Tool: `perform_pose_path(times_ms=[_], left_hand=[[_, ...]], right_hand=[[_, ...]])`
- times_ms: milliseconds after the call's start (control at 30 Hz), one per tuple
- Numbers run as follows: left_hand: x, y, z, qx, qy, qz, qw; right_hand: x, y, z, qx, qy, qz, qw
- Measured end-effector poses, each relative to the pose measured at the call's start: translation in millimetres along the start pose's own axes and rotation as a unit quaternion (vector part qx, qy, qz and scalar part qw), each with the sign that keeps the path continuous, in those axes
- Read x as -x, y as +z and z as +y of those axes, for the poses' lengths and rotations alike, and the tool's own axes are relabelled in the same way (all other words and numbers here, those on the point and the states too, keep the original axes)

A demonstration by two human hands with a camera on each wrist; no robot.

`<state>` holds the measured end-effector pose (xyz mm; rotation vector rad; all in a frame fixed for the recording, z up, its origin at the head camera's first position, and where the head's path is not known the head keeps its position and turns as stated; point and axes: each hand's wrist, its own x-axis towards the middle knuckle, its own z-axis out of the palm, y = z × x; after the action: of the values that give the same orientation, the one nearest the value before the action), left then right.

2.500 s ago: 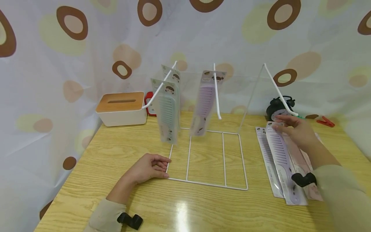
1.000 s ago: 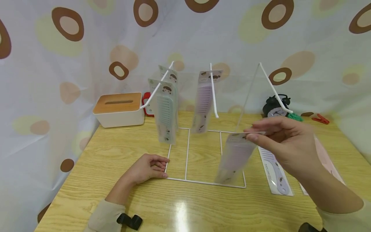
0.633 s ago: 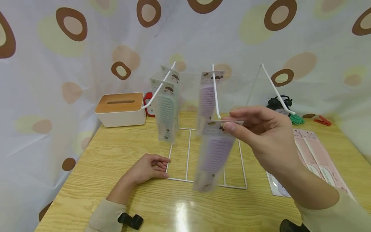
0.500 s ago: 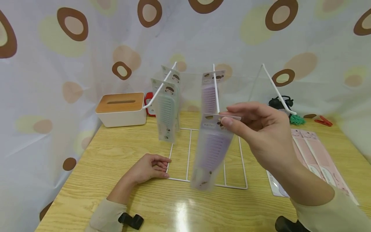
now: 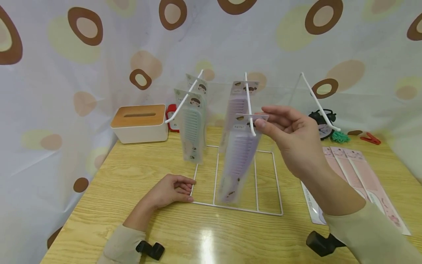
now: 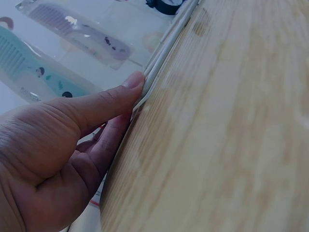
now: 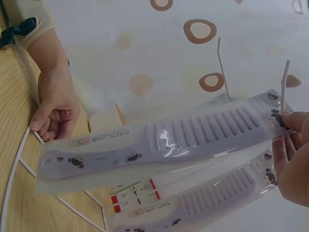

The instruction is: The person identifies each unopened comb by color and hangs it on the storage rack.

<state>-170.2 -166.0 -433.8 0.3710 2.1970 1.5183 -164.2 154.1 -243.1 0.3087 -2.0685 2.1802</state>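
Observation:
My right hand (image 5: 293, 137) pinches the top corner of a packaged purple comb (image 5: 242, 154) between thumb and fingers. The tip of the rack's middle hook (image 5: 250, 106) shows in front of the package's top edge, and in the right wrist view the hook meets that end of the comb pack (image 7: 193, 135). Behind it on this hook hangs another packaged purple comb (image 5: 236, 106). Two packaged green combs (image 5: 192, 126) hang from the left hook. My left hand (image 5: 169, 190) grips the front left corner of the white wire rack (image 5: 235, 209), thumb against the wire (image 6: 161, 60).
Several packaged pink combs (image 5: 362, 176) lie on the table at right, beside a purple pack partly under my right forearm. The right hook (image 5: 319, 102) carries nothing. Behind stand a tissue box (image 5: 140, 128), a red clock (image 5: 172, 119), a black alarm clock (image 5: 324, 124) and a red clip (image 5: 370, 138).
My right hand has picked a purple comb pack off the pile at right, carried it left and raised it to the middle hook's tip. The left hand has stayed on the rack corner.

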Motion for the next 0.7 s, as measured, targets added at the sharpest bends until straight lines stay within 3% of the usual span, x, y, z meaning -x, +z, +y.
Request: perform_pose_path(times_ms=[133, 300, 700], left_hand=[[-0.7, 0.6, 0.2, -0.001, -0.002, 0.001, 1.0], [-0.1, 0.6, 1.6, -0.003, -0.004, 0.001, 1.0], [0.3, 1.9, 2.1, 0.011, -0.009, 0.005, 0.9999]], right_hand=[[-12.2, -0.1, 7.9, -0.031, 0.017, 0.028, 0.999], [-28.4, 0.6, 17.6, -0.083, 0.002, 0.044, 0.996], [-46.9, -7.8, 27.5, -0.107, -0.03, 0.026, 0.994]])
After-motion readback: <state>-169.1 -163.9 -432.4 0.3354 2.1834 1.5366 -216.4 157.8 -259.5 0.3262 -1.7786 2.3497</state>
